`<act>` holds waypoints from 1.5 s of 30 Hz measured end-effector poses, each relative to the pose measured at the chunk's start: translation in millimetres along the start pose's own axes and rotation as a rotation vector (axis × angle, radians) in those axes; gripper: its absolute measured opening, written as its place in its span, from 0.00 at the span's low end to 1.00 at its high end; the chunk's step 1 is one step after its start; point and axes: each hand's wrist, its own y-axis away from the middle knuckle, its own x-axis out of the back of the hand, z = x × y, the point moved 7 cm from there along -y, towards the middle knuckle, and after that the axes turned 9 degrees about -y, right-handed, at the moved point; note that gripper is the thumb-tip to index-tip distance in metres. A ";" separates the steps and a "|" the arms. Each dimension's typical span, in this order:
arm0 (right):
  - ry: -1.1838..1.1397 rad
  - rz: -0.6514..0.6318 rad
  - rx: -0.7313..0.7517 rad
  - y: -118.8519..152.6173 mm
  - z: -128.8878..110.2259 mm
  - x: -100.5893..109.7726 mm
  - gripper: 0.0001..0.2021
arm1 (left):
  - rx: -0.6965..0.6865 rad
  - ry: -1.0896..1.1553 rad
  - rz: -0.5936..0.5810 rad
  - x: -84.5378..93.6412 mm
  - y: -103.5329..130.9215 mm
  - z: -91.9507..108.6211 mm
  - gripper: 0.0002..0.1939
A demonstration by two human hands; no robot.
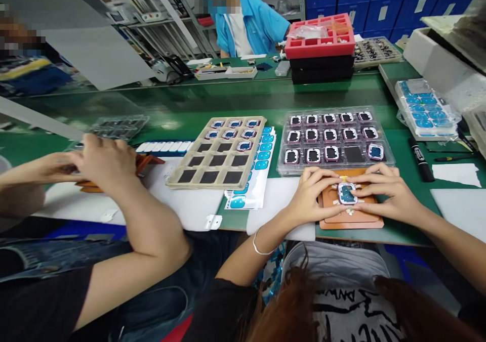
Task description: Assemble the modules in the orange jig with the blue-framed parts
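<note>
A small rounded-square part (347, 194), white-rimmed with a blue film on its face, sits over an orange-brown fixture plate (351, 224) in front of me. My left hand (316, 196) pinches its left side, fingertips at the rim. From the right, my right hand (393, 195) closes its fingers and thumb on the opposite edge. Small white tabs stick out around the part. Just beyond my hands lies a clear plastic tray (283, 166) holding rows of similar parts; one front-row pocket shows only its dark bottom.
A cream tray (207, 182) with several parts lies left, over sheets of blue stickers (261, 165). A co-worker's hands (108, 162) work at far left. A black marker (420, 160), sticker packs (427, 110) and a white box are right; a red tray (319, 48) stands behind.
</note>
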 end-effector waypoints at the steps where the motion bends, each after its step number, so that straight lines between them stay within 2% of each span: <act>1: -0.009 -0.004 -0.006 0.1 1.5 -0.4 0.06 | 0.012 0.014 -0.003 -1.0 0.2 -1.6 0.26; 5: -0.083 0.019 -0.095 -0.7 9.9 -0.7 0.11 | 0.009 0.061 -0.036 -3.4 -1.6 -2.3 0.31; 9: -0.360 0.106 -0.159 0.7 17.7 -5.0 0.23 | -0.051 0.014 -0.150 -12.0 -0.6 3.2 0.42; 11: -0.463 0.113 -0.158 0.8 20.0 -9.7 0.25 | -0.062 -0.038 -0.142 -13.1 0.4 2.4 0.45; 14: -0.549 0.119 -0.166 -3.1 23.3 -11.7 0.27 | -0.103 -0.112 -0.039 -6.5 0.1 1.3 0.44; 17: -0.632 0.118 -0.179 -14.1 23.8 -6.4 0.27 | -0.080 -0.212 0.160 15.2 1.8 0.6 0.31; 19: -0.695 0.104 -0.183 -24.2 22.1 -0.7 0.27 | 0.002 -0.305 0.346 38.8 12.0 0.3 0.20; 21: -0.761 0.092 -0.183 -34.6 20.1 6.4 0.27 | 0.119 -0.416 0.492 62.2 32.2 -2.0 0.13; 24: -0.837 0.068 -0.174 -49.7 16.2 16.4 0.30 | 0.383 -0.604 0.549 89.3 73.5 -19.4 0.12; 27: -0.961 0.030 -0.162 -64.7 6.5 18.4 0.31 | 0.741 -0.728 0.487 107.6 115.8 -49.6 0.13; 30: -1.162 0.007 -0.144 -73.8 -11.5 9.4 0.31 | 0.938 -0.714 0.324 112.1 138.8 -66.7 0.13; 34: -1.229 -0.169 -0.197 -64.9 -29.5 -14.3 0.28 | 1.019 -0.672 0.150 118.6 144.9 -71.3 0.15; 38: -1.182 -0.351 -0.085 -50.7 -33.5 -20.5 0.27 | 1.077 -0.690 0.078 130.3 148.3 -79.7 0.17; 40: -1.157 -0.330 -0.043 -49.9 -26.3 -13.2 0.25 | 1.092 -0.702 0.045 135.7 150.5 -85.4 0.18; 42: -1.090 -0.255 -0.069 -52.7 -10.2 -1.6 0.24 | 1.088 -0.708 0.000 140.5 151.4 -91.8 0.20; 45: -0.885 -0.091 -0.265 -55.3 31.5 18.1 0.25 | 1.038 -0.703 -0.086 145.1 147.8 -100.6 0.23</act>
